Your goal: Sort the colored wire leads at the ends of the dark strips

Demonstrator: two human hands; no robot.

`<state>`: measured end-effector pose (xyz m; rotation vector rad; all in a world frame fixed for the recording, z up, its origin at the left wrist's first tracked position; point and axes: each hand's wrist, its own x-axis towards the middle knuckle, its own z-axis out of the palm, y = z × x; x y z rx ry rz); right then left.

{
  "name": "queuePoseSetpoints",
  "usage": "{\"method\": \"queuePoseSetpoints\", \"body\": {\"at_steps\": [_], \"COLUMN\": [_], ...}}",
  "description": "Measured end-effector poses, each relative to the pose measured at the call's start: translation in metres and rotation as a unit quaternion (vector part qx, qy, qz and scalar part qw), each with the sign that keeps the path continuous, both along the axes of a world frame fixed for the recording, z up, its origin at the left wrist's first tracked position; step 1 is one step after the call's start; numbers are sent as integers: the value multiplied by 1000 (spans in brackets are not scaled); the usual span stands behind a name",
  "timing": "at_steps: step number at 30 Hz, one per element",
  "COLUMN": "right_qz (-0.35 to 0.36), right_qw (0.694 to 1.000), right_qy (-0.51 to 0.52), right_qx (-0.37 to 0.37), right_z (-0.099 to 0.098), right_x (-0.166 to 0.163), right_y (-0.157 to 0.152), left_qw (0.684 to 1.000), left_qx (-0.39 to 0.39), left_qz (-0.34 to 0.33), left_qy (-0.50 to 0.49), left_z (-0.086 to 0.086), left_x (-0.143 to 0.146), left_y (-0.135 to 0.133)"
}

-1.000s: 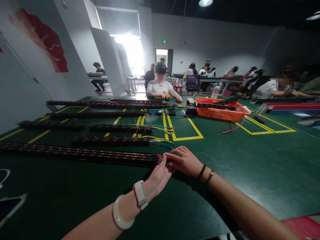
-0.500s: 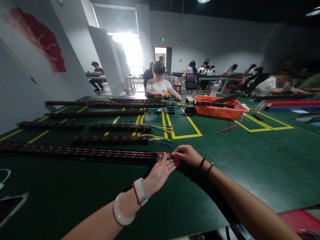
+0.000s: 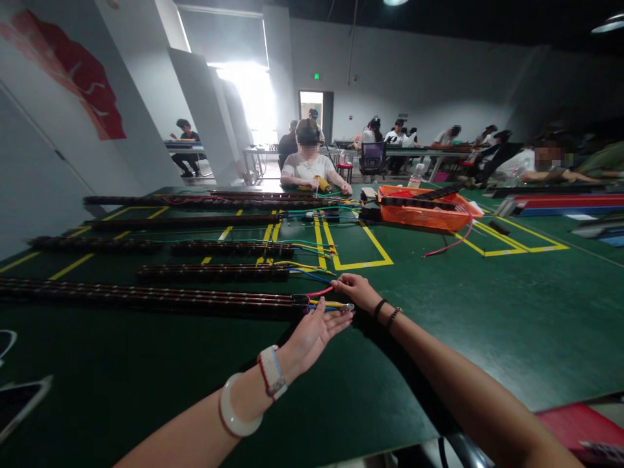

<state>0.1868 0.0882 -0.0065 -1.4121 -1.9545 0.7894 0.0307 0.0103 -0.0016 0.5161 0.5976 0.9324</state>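
Observation:
Nearest me lies a long dark cable chain, with coloured wires coming out of its right end. My left hand cradles the yellow and blue wires there, thumb across them and fingers stretched underneath. The metal tips of these wires show just past my fingertips. My right hand pinches the end of a red wire, which bends up and away from the others. The fingertips hide the tip of that red wire.
Further dark cable chains with loose wire ends lie behind on the green table. An orange basket holds more chain and a red wire. Across the table sits a person with a yellow tool.
My right hand has drawn the red wire up and slightly left, apart from the bundle. My left hand has stayed nearly in place under the other wires.

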Motion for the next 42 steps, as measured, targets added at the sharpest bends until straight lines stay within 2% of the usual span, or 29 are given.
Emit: {"method": "queuePoseSetpoints", "body": {"at_steps": [5, 8, 11, 13, 15, 18, 23, 26, 30, 34, 39, 42], "right_qz": [25, 37, 144, 202, 220, 187, 72, 38, 14, 25, 112, 145], "right_qw": [998, 987, 950, 927, 920, 937, 968, 973, 967, 963, 952, 941], "right_qy": [-50, -103, -177, -210, -222, -205, -175, -185, -209, -220, -238, -232], "right_qx": [31, 117, 213, 237, 235, 212, 163, 136, 146, 154, 158, 198], "right_z": [1, 12, 24, 29, 29, 24, 10, 3, 0, 0, 14, 26], "right_x": [10, 22, 30, 30, 28, 24, 19, 18, 16, 18, 30, 36], "right_y": [-6, -14, -22, -25, -26, -25, -18, -15, -12, -11, -14, -19], "left_qw": [1000, 1000, 1000, 1000, 1000, 1000, 1000, 1000, 999, 999, 999, 999], "left_qx": [-16, -17, -14, -13, -19, -17, -4, -19, -30, -33, -38, -42], "left_qz": [6, -1, -1, 0, -1, 9, 0, -15, -20, -20, -23, -15], "left_qy": [9, 10, 13, 17, 23, 25, 20, 17, 21, 23, 11, 10], "left_z": [3, 7, 10, 10, 8, 2, -2, 3, 8, 8, 7, 8], "left_x": [-1, -1, -1, -1, -1, 0, -1, -2, -3, -4, -4, -3], "left_y": [0, -1, -2, -2, -1, 0, 1, 0, -1, -1, -1, -1]}}
